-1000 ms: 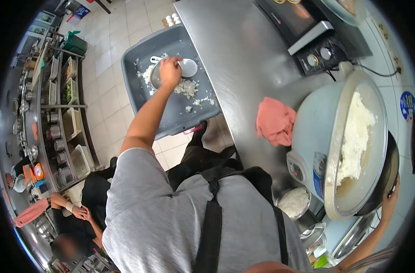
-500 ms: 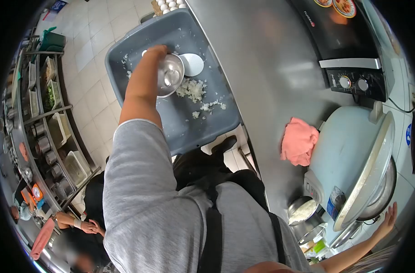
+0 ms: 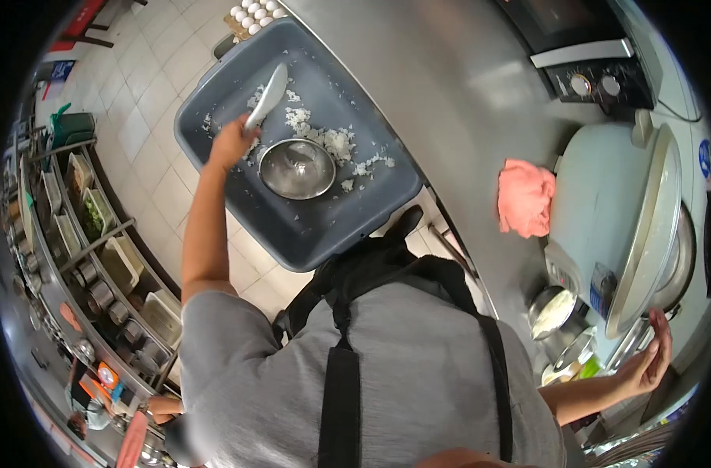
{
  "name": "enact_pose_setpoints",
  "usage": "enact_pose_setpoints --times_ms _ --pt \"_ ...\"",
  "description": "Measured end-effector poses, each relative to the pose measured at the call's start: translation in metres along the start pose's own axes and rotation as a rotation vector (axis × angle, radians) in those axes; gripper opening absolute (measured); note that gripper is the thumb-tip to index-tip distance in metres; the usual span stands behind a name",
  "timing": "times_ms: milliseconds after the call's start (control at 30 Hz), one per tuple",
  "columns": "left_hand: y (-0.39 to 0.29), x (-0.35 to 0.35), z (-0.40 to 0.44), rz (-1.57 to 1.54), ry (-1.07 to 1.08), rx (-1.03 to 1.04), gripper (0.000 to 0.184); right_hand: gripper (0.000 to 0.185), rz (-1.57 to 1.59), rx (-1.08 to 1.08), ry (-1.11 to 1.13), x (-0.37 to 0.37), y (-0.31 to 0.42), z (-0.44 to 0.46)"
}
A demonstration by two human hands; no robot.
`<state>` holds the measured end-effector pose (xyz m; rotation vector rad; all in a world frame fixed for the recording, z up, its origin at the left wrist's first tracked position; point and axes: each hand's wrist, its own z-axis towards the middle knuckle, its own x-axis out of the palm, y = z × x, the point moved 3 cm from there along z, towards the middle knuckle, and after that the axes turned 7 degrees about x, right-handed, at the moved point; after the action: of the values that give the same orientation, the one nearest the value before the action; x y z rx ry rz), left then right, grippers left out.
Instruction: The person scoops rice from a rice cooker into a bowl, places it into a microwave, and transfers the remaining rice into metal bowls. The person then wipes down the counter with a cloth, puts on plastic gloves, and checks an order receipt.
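My left hand (image 3: pixel 233 142) is closed around the handle of a white rice paddle (image 3: pixel 273 92), whose blade points away over the grey plastic tub (image 3: pixel 281 242). Next to this hand, a shiny metal bowl (image 3: pixel 297 186) rests in the tub, and my fingers are apart from it. Clumps of cooked white rice (image 3: pixel 338 143) are scattered across the tub's bottom. Off to the right, my right hand (image 3: pixel 653 359) is raised with its fingers stretched out, holding nothing. It is near the lidded pale rice cooker (image 3: pixel 597 203) on the steel counter.
A pink cloth (image 3: pixel 525 198) lies by the cooker on the steel counter (image 3: pixel 441 93). Pots, one with white contents (image 3: pixel 553 313), stand below it. A microwave (image 3: pixel 585 54) is at upper right, eggs (image 3: pixel 254 14) beyond the tub, shelves (image 3: pixel 109 257) and another person's arm (image 3: pixel 165 407) at left.
My left hand has come away from the metal bowl, which now sits by itself in the tub. The paddle has swung to the left. The whole view has shifted.
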<state>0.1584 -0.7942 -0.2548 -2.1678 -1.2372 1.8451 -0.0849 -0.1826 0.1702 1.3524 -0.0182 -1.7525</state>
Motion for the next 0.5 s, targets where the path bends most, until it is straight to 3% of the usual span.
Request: enact_pose_setpoints --times_ms 33,100,167,200,233,300,333,367,433,500 --pt "-0.002 0.009 -0.013 -0.112 0.002 -0.107 0.05 0.033 0.075 -0.02 0.021 0.01 0.002 -0.001" --pt "0.004 0.043 -0.027 -0.129 -0.03 -0.128 0.055 0.033 0.292 -0.042 0.088 0.041 0.006 -0.004" --pt "-0.014 0.065 -0.034 -0.173 0.148 -0.166 0.049 0.043 0.461 0.2 0.229 0.09 0.011 -0.02" --pt "-0.025 0.077 -0.04 -0.182 0.176 -0.205 0.049 0.04 0.572 0.215 0.429 0.128 0.027 -0.019" --pt "-0.03 0.094 -0.045 -0.242 0.176 -0.19 0.049 0.036 0.651 0.454 0.59 0.155 0.026 -0.034" --pt "-0.046 0.105 -0.053 -0.396 0.108 -0.255 0.046 0.037 0.797 0.674 1.112 0.243 0.035 -0.049" --pt "-0.051 0.105 -0.059 -0.496 0.09 -0.306 0.045 0.04 0.829 0.656 1.321 0.291 0.042 -0.058" --pt "-0.055 0.101 -0.063 -0.492 0.088 -0.311 0.045 0.046 1.0 0.789 1.39 0.336 0.042 -0.081" --pt "-0.06 0.098 -0.073 -0.703 0.17 -0.385 0.042 0.064 0.828 0.546 1.259 0.422 0.025 -0.122" --pt "-0.047 0.098 -0.084 -0.834 0.222 -0.436 0.04 0.069 0.478 0.293 0.913 0.498 0.016 -0.136"
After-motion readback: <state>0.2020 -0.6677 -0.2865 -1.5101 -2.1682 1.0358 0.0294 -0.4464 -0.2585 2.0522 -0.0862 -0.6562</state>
